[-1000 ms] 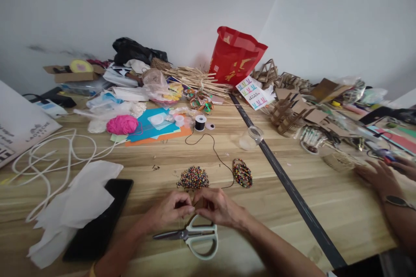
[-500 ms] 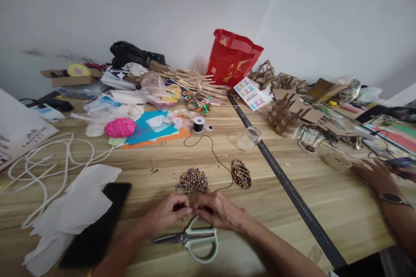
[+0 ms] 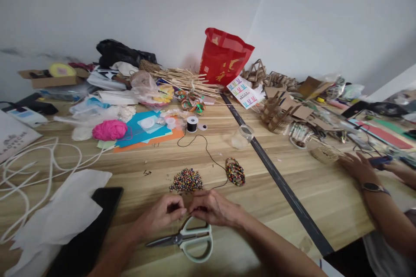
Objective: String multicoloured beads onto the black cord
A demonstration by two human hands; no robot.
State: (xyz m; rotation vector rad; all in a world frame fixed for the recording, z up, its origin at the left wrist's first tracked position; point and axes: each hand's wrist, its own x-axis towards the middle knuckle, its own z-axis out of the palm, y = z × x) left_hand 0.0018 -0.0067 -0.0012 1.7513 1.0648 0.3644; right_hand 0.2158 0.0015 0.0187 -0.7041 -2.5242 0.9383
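My left hand (image 3: 165,213) is closed in a pinch, thumb against forefinger; whatever lies between the tips is too small to make out. Close beside it, my right hand (image 3: 212,208) has its fingers pinched together, and a thin black cord (image 3: 208,149) runs to it from a spool (image 3: 192,124). Just beyond both hands lies a heap of small multicoloured beads (image 3: 186,180). A coiled string of beads (image 3: 235,172) rests to its right. Below my hands, scissors with pale green handles (image 3: 195,239) lie flat, blades pointing left.
At left are a black tablet-like slab (image 3: 87,229), white paper (image 3: 61,212) and white cables (image 3: 48,160). Pink yarn (image 3: 109,130), a clear jar (image 3: 242,136) and a red bag (image 3: 224,56) stand farther back. A co-worker's hand (image 3: 359,166) is at right.
The whole view has shifted, so most things sit farther left. My two hands stay close together and pinched, with a slightly wider gap between their fingertips.
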